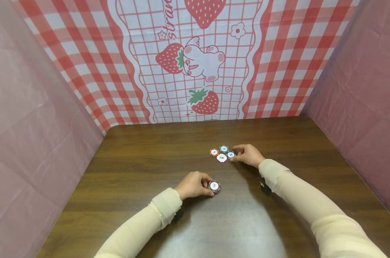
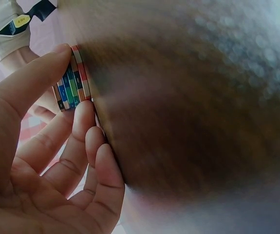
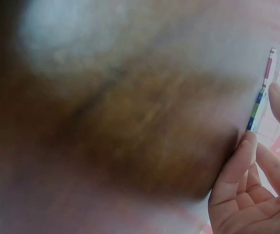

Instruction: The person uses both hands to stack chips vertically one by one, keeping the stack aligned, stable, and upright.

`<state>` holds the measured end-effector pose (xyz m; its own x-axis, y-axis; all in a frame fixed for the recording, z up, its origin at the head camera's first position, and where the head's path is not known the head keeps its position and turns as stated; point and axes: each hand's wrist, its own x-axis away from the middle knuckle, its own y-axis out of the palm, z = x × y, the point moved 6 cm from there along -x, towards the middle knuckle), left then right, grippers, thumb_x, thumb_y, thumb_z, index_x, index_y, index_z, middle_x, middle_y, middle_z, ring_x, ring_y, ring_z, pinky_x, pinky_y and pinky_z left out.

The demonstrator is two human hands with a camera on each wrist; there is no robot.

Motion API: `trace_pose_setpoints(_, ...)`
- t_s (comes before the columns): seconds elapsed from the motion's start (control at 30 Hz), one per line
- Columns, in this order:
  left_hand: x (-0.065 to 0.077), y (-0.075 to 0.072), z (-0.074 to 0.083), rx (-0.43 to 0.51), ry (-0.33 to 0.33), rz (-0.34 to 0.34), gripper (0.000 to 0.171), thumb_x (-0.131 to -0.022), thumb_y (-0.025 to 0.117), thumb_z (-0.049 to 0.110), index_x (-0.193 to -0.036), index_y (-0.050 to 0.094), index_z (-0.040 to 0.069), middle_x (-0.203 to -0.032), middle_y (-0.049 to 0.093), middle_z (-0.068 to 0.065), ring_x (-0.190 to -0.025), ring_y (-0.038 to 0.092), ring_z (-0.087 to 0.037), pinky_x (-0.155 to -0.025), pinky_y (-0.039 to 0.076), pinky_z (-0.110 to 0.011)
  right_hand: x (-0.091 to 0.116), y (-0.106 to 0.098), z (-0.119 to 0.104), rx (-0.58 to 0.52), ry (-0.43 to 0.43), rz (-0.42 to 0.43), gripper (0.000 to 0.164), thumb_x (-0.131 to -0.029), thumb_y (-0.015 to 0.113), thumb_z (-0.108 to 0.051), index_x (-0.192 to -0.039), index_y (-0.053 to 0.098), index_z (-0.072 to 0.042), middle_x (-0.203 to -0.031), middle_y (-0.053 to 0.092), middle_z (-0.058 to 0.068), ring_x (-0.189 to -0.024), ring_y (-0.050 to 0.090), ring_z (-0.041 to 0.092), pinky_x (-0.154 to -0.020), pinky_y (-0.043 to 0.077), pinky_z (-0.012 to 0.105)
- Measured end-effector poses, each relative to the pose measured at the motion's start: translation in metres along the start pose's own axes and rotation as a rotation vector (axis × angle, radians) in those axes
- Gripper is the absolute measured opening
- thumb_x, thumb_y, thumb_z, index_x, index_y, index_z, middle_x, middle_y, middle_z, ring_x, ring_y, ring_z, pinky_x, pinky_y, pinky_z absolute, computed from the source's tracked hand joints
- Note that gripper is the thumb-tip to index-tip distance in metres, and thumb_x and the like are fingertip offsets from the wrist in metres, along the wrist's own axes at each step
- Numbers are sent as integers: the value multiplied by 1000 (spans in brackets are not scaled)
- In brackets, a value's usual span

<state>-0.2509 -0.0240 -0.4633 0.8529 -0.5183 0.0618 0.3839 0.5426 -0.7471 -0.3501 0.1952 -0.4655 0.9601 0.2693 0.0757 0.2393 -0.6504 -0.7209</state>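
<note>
My left hand (image 1: pixel 195 185) pinches a small stack of poker chips (image 1: pixel 214 186) between thumb and fingers, low over the table. The stack's top chip is dark with a white centre; in the left wrist view the chip edges (image 2: pixel 70 83) show black, blue, green and red bands. Farther back, my right hand (image 1: pixel 249 155) has thumb and fingertips at the rim of a flat blue poker chip (image 1: pixel 230 154). Beside it lie a green chip (image 1: pixel 224 148), a red chip (image 1: pixel 214 152) and a white chip (image 1: pixel 221 158), clustered together. From the right wrist, the chips appear edge-on beside the fingers (image 3: pixel 247 146).
A dark brown wooden table (image 1: pixel 143 154) lies under both hands. Behind it hangs a red-and-white checked cloth (image 1: pixel 133 71) with strawberries. Pink curtains (image 1: pixel 359 100) close off both sides.
</note>
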Motion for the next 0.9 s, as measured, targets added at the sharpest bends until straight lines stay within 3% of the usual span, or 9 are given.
trace_pose_setpoints(0.57,0,0,0,1,2,0,37,-69,88,22,-100,74,10,-70,59,8,-63,49,-1,-62,41,-18,-3,2,-3,97,37,-6,57,-79,81,-25,-127,63,0,-72,52,2,-69,46,16,-63,36,28)
trace_pose_setpoints(0.77,0,0,0,-4,6,3,36,-69,88,22,-100,74,10,-70,59,8,-63,49,-1,-63,41,-18,-4,2,-3,104,63,-9,50,-80,80,-27,-123,67,-4,-97,67,14,-81,50,19,-71,40,29)
trace_pose_setpoints(0.9,0,0,1,-6,10,5,35,-69,88,22,-99,74,10,-69,58,9,-62,49,-1,-62,40,-18,-6,2,-1,104,66,-1,48,-80,80,-27,-121,69,-5,-112,69,18,-85,52,19,-74,42,29)
